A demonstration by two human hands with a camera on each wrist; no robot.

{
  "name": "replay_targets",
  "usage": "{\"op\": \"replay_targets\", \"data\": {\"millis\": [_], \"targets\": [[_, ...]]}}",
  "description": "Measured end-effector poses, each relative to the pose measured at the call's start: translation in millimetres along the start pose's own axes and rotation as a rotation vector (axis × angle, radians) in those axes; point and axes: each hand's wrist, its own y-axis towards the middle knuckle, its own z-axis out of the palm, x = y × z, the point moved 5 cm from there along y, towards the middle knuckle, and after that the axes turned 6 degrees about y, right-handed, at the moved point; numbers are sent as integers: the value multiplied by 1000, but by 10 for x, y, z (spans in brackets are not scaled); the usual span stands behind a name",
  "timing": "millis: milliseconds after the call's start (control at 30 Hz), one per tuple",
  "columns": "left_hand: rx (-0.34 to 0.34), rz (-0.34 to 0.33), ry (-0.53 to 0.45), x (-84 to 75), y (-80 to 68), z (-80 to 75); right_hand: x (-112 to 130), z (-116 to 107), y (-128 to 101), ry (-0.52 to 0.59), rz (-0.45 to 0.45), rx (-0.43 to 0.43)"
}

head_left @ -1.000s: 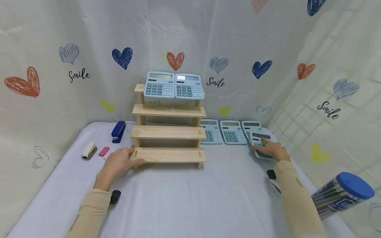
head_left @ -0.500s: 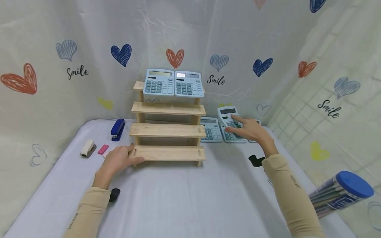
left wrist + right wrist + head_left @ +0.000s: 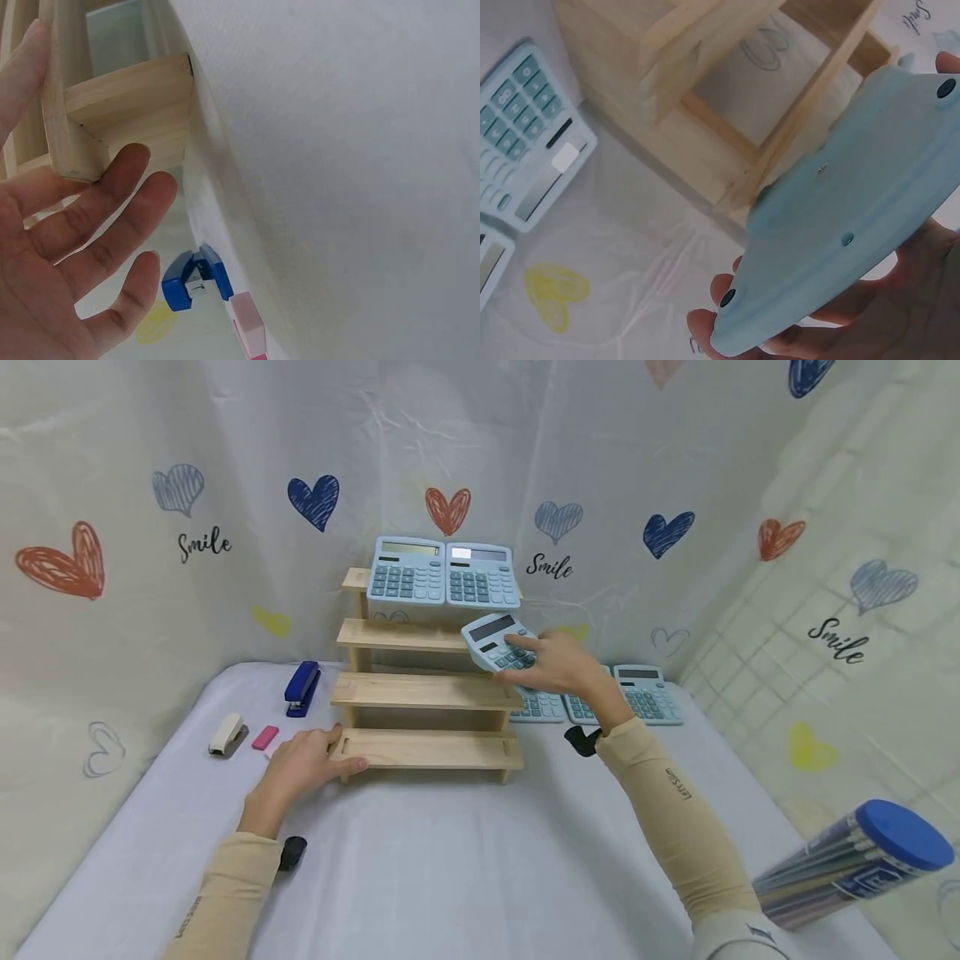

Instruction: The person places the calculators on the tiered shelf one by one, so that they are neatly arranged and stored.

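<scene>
A four-step wooden rack [image 3: 424, 692] stands mid-table with two light blue calculators [image 3: 441, 573] on its top step. My right hand [image 3: 553, 663] grips another light blue calculator [image 3: 497, 642] in the air by the right end of the second step; the right wrist view shows its pale underside [image 3: 847, 225] over my fingers, beside the rack's frame [image 3: 727, 82]. My left hand [image 3: 303, 763] rests with straight fingers against the left end of the bottom step [image 3: 112, 97]; the thumb lies on its edge.
Three more calculators [image 3: 637, 693] lie on the table behind my right arm. A blue stapler [image 3: 302, 688], a white stapler [image 3: 226, 734] and a pink eraser [image 3: 264, 737] lie left of the rack. A blue-capped tube of pencils [image 3: 855, 860] is at the lower right. Heart-printed cloth walls surround the table.
My right hand took a calculator off the table at the far right and carried it up and left to the rack. The left hand stayed on the bottom step.
</scene>
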Motion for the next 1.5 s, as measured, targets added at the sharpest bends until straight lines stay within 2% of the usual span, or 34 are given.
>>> {"op": "replay_targets", "data": {"millis": [200, 533, 667, 800, 933, 1133, 1333, 1500], "targets": [[-11, 7, 7, -3, 13, -13, 147, 77, 240, -60, 6, 0], [-21, 5, 13, 10, 9, -48, 606, 235, 495, 11, 95, -123], [-18, 8, 7, 1, 8, -36, 740, 299, 581, -1, 140, -173], [-17, -1, 14, 12, 2, -21, 852, 366, 663, -35, 172, -172], [-19, -6, 18, 31, 6, -5, 965, 428, 737, -30, 149, -155], [-3, -14, 24, 30, 12, 16, 1109, 531, 801, 10, 41, -121], [12, -28, 22, 33, 25, 15, 1278, 602, 868, -38, -37, -193], [7, -23, 15, 30, 18, 27, 1437, 646, 928, -111, -46, -249]]}}
